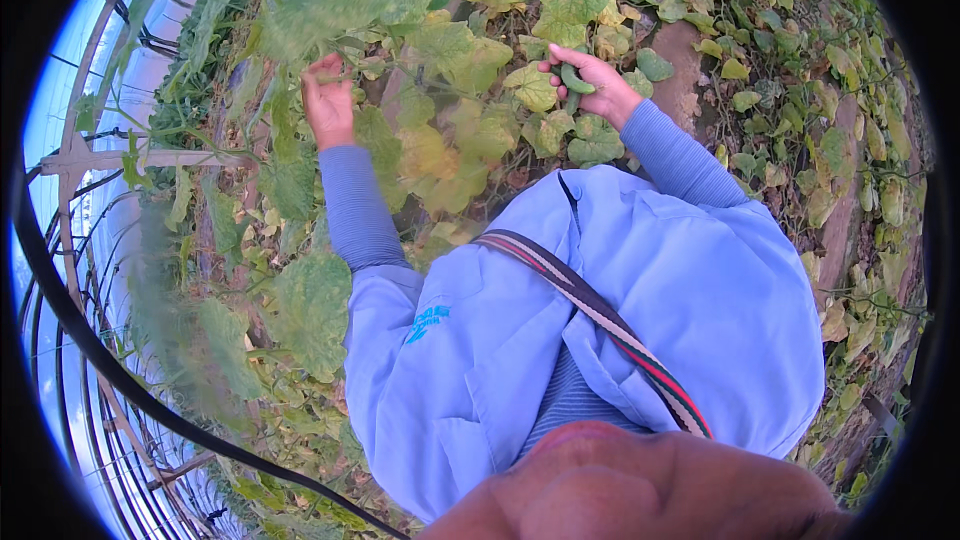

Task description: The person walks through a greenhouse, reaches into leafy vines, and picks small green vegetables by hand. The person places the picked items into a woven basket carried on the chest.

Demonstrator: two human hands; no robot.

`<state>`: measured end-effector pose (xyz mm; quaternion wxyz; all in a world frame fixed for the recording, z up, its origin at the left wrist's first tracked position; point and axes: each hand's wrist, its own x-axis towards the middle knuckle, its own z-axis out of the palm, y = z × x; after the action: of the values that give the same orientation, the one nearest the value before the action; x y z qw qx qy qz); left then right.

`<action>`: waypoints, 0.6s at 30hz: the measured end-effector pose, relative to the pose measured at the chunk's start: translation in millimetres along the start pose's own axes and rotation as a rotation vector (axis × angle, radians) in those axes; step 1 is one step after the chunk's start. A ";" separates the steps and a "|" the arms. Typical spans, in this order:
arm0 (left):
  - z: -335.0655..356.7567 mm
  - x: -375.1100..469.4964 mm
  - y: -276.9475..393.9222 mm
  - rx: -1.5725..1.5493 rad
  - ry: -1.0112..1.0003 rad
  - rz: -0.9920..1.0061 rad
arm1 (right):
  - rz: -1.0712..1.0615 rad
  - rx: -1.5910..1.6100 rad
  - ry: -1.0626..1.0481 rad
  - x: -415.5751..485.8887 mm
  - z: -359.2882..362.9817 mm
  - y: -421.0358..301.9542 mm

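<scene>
Small green cucumbers lie in my right hand, whose fingers are curled round them, one curved fruit on top. My left hand is raised among the vines at the upper left, its palm turned up and its fingertips at a thin green stem. Whether those fingers grip the stem cannot be told. A large, blurred cucumber leaf hangs just above my left hand. Between the two hands spread yellowing cucumber leaves, some of them blurred and close to the camera.
Dense cucumber vines with green and dried leaves cover the ground at the right. Bare soil shows between rows. At the left stands a curved greenhouse frame with a crossbar. A striped strap crosses my chest.
</scene>
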<state>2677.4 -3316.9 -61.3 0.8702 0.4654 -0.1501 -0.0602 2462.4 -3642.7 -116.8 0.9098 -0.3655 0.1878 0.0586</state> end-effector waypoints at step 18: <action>-16.5 -10.1 -13.4 -0.207 -0.198 -0.228 | -0.757 -1.277 -0.497 96.5 156.6 -42.3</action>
<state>2673.4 -3308.9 -83.1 0.8820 0.3793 -0.1741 -0.2190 2608.5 -3568.8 -23.0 0.4970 -0.8333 -0.2287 -0.0790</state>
